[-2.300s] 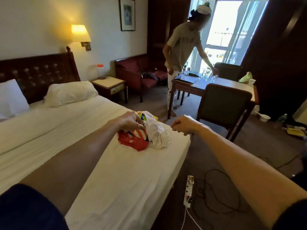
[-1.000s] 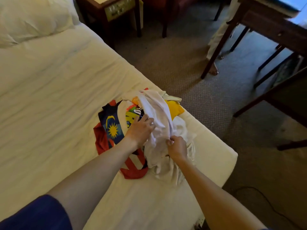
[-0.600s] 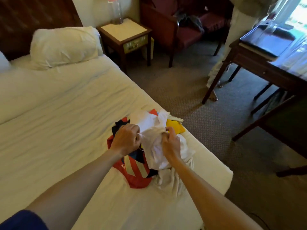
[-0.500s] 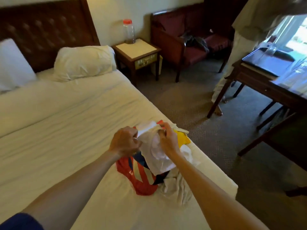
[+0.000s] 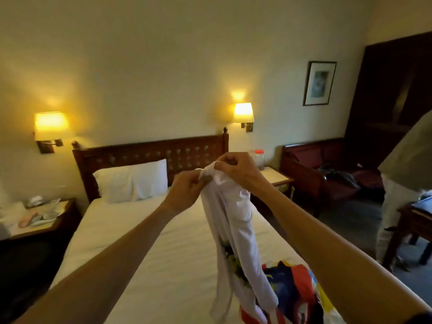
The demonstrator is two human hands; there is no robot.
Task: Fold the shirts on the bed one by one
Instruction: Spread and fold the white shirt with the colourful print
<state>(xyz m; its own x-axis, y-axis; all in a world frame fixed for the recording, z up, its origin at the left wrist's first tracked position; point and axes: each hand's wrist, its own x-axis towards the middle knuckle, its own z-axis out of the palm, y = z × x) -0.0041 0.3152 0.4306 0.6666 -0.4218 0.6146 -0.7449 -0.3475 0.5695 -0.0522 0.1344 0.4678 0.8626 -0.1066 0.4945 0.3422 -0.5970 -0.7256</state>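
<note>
fingers (image 5: pixel 230 161) of both hands pinched shirt (image 5: pixel 230 220) top | step: lifting it off pile (image 5: pixel 289 291) | next: spread it flat on bed (image 5: pixel 163 253)

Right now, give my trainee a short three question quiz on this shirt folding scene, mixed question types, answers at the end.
1. True or false: both hands grip the white shirt at its top edge.
2. Where does the pile of colourful shirts lie? A) against the pillow B) on the bed's near right part C) on the nightstand
3. Fill in: the white shirt hangs bunched, not yet ____ out.

Key: 1 true, the left hand and right hand pinch it. 2 B. 3 spread.
</note>
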